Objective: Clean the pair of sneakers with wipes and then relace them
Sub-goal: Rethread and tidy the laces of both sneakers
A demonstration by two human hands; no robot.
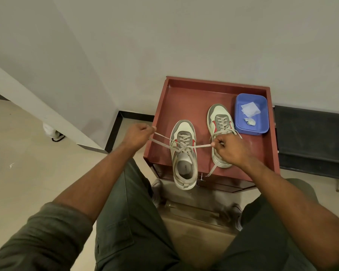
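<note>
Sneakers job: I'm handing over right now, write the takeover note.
Left hand and right hand each pinch one lace end of the near sneaker, pulled apart and crossed over its top eyelets.
Far sneaker looks laced, ends loose.
Both stand on the red table; used wipes lie in the blue tray.
Left: tie both.

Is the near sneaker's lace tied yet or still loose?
Not tied: near sneaker is laced, but the hands, left and right, pull its lace ends apart, crossed, no bow.
</note>
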